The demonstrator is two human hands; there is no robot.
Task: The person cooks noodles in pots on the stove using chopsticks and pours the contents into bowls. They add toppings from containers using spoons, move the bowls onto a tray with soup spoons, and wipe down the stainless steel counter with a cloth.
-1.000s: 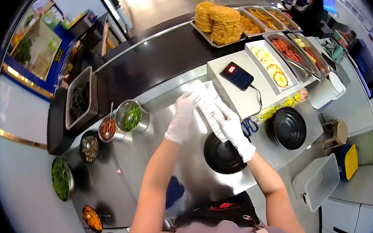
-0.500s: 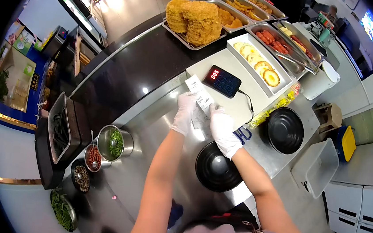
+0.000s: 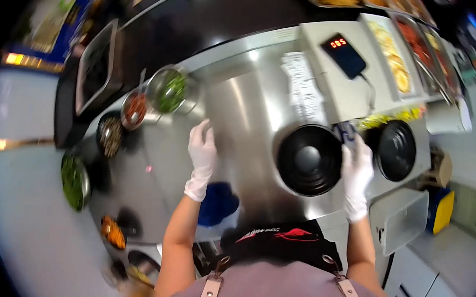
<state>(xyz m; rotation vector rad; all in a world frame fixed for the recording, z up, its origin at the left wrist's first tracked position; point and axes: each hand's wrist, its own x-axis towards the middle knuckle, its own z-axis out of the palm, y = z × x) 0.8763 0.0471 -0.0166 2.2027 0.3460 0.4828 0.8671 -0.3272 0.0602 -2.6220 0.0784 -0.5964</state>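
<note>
My left hand (image 3: 202, 152), in a white glove, hovers over the steel counter with its fingers loosely apart and holds nothing. My right hand (image 3: 357, 173), also gloved, is beside the right rim of a black bowl (image 3: 309, 160); its fingers look apart, and blur hides whether they touch the rim. Behind that bowl lie printed paper slips (image 3: 302, 86), flat on the counter. A second black bowl (image 3: 397, 151) sits to the right of my right hand. Between the bowls, blue loop handles (image 3: 346, 133) show in part.
Bowls of chopped green onion (image 3: 170, 90), red bits (image 3: 135, 109) and leafy greens (image 3: 72, 182) line the left. A blue cloth (image 3: 217, 204) lies near the front edge. A lit keypad display (image 3: 343, 55) and food trays (image 3: 390, 57) stand at the back right.
Both hands have let go of the paper slips, which now lie on the counter. My left hand moved left and nearer; my right hand moved to the bowl's right side. The view tilted down.
</note>
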